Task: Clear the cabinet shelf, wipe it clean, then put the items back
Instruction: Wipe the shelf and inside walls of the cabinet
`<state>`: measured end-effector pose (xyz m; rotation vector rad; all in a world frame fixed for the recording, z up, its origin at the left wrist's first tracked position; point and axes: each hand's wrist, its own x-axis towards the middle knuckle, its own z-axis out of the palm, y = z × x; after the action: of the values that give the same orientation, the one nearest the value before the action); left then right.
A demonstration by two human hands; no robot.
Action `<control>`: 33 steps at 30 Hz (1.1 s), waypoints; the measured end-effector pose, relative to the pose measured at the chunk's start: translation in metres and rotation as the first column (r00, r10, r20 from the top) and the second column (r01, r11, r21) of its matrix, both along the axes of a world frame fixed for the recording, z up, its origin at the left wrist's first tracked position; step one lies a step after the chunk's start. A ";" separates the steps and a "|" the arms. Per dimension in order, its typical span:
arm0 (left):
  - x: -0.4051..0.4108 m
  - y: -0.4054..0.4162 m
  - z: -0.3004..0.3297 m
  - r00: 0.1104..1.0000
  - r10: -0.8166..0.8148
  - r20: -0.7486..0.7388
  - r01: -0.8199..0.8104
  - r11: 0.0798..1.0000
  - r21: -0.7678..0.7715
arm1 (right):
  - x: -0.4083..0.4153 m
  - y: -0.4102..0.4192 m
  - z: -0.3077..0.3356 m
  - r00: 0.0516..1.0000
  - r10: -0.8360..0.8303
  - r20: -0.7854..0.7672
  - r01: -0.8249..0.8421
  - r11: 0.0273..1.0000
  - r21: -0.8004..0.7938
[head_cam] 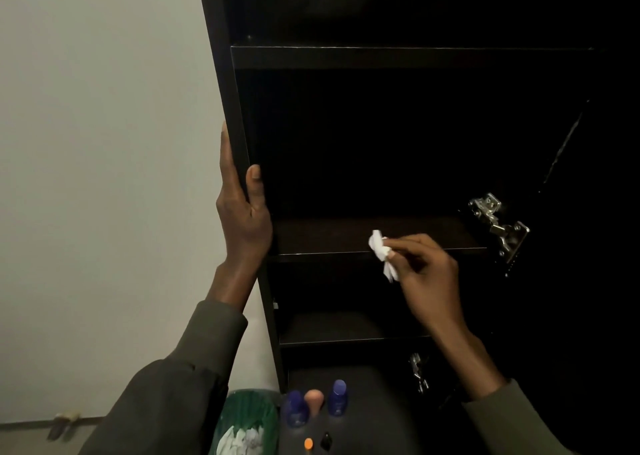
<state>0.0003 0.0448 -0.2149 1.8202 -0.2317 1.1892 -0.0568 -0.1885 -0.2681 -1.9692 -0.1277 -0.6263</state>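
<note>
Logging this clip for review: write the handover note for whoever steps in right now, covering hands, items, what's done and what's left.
Left hand grips the cabinet's side panel. Right hand pinches a white tissue at the front edge of the shelf.
Two blue bottles, a peach-coloured item and two small pieces stand on the floor below, beside a green bin.
Done: shelf cleared.
Left: finish wiping, put the items back.

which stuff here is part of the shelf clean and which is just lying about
Job: shelf; tissue pinched in right hand; left hand gripping cabinet side; two blue bottles, pink bottle on floor.

Lying about: green bin, hinge.
</note>
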 end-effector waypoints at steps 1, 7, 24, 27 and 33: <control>0.000 -0.002 -0.003 1.000 0.001 -0.007 -0.001 1.000 -0.011 | -0.003 -0.010 -0.005 0.998 -0.055 0.005 0.055 0.998 0.006; -0.011 -0.008 -0.035 0.997 0.045 -0.069 -0.048 0.998 -0.047 | -0.011 -0.049 -0.014 0.913 -0.375 0.164 0.378 0.926 0.010; -0.013 -0.010 -0.050 0.995 0.082 -0.064 -0.087 0.994 -0.070 | 0.031 -0.051 -0.118 0.958 -0.220 -0.183 0.116 0.884 -0.452; -0.010 -0.009 -0.050 0.994 0.083 -0.067 -0.088 0.994 -0.072 | 0.046 -0.061 -0.146 0.866 -0.301 -0.399 -0.055 0.736 -0.674; -0.008 -0.009 -0.054 0.992 0.102 -0.073 -0.108 0.991 -0.076 | 0.060 -0.061 -0.169 0.833 -0.406 -0.376 -0.052 0.619 -0.784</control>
<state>-0.0077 0.0362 -0.2684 1.8181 -0.0485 1.1886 0.0028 -0.2496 -0.4372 -2.9764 0.1986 -0.0966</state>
